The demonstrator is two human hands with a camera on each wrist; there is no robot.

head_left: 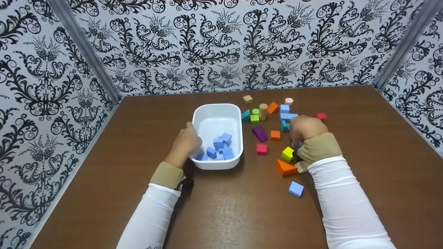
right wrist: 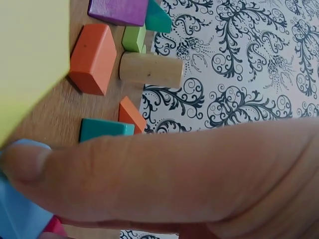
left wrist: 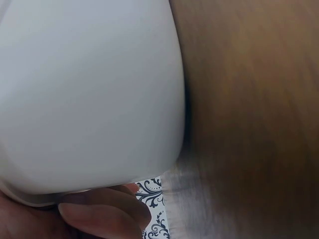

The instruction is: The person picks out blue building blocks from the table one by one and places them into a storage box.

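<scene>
My left hand (head_left: 185, 143) grips the left rim of a white plastic tub (head_left: 217, 166); its fingers (left wrist: 102, 211) curl under the rim in the left wrist view. Inside the tub, several blue blocks (head_left: 218, 143) lie toward the near end. My right hand (head_left: 309, 128) is low among the loose blocks on the right. Thumb against it, that hand pinches a blue block (right wrist: 22, 211), mostly hidden in the head view. A yellow block (head_left: 287, 154) sits beside the right hand, and a blue block (head_left: 296, 189) lies nearer to me.
Around the right hand lie an orange triangular block (head_left: 286, 167), a red block (head_left: 261, 149), a purple block (head_left: 260, 134) and a wooden cylinder (head_left: 263, 112). More blue blocks (head_left: 288, 116) are behind. Patterned walls (head_left: 221, 45) border the brown table (head_left: 228, 211).
</scene>
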